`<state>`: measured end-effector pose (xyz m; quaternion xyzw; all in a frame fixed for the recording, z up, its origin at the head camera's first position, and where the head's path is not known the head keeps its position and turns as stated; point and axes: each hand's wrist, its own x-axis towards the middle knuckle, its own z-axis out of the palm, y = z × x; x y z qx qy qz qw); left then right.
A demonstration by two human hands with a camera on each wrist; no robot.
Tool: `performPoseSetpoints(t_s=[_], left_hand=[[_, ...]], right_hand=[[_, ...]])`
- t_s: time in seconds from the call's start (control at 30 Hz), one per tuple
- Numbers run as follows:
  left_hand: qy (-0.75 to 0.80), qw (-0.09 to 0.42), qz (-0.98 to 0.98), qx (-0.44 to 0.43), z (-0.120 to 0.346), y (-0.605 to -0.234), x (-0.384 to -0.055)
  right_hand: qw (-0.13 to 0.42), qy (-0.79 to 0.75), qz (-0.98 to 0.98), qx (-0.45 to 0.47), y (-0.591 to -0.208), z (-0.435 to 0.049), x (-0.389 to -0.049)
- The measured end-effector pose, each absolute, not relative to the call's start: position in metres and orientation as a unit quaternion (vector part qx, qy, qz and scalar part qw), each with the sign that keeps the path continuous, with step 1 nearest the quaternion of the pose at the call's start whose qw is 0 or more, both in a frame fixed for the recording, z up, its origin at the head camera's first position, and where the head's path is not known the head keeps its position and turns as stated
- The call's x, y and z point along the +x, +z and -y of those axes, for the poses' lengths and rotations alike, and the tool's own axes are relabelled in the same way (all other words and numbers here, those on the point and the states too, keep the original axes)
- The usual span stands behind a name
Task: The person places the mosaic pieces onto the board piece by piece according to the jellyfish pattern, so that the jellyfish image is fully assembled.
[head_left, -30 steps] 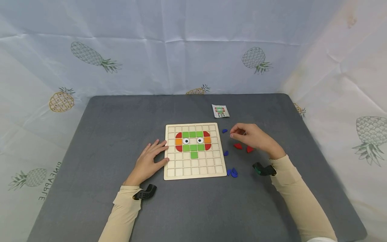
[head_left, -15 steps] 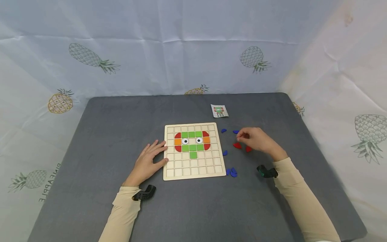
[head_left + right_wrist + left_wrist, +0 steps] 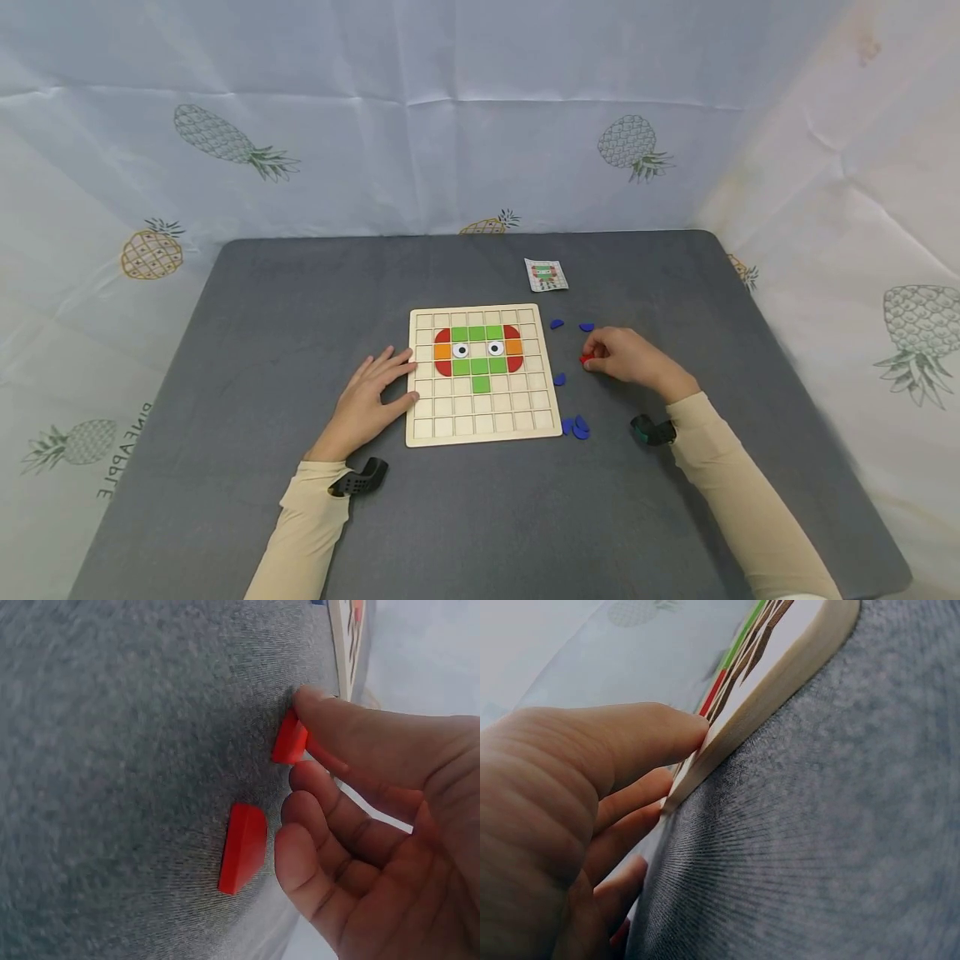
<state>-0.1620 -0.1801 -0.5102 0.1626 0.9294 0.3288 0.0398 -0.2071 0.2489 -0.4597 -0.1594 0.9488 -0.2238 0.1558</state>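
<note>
A square wooden grid board (image 3: 483, 423) lies on the table, with green, red and orange tiles and two eye tiles forming a face-like pattern. My left hand (image 3: 369, 406) rests at its left edge, fingers spread; in the left wrist view the thumb (image 3: 656, 735) touches the board's rim. Right of the board, my right hand (image 3: 628, 358) pinches a red quarter-round tile (image 3: 290, 739) between thumb and index finger, low at the table surface. A second red tile (image 3: 244, 847) lies beside the curled fingers in the right wrist view; in the head view the hand hides it.
Blue half-round tiles lie right of the board: one blue tile (image 3: 557, 324) near its upper corner, another blue tile (image 3: 587, 327), a blue tile (image 3: 559, 379) midway, several at the lower corner. A pattern card (image 3: 547, 275) lies behind on the grey table (image 3: 480, 517).
My right hand has come down from above the red tiles, shifting slightly right and then back left, onto one red tile. A blue tile it had hidden now shows. The left hand stays put.
</note>
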Motion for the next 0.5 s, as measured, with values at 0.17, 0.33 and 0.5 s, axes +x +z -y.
performPoseSetpoints(t_s=[0.17, 0.33, 0.5], left_hand=[[0.332, 0.040, -0.928, 0.163, 0.1801, -0.5098, -0.1617], [0.331, 0.039, -0.928, 0.164, 0.1799, -0.5091, -0.1620], [0.330, 0.042, -0.929, 0.163, 0.1801, -0.5083, -0.1622]], right_hand=[[0.162, -0.216, -0.949, -0.161, -0.4606, -0.2467, -0.2066], [0.167, -0.216, -0.950, -0.152, -0.4590, -0.2461, -0.2083], [0.165, -0.214, -0.954, -0.133, -0.4538, -0.2471, -0.2090]])
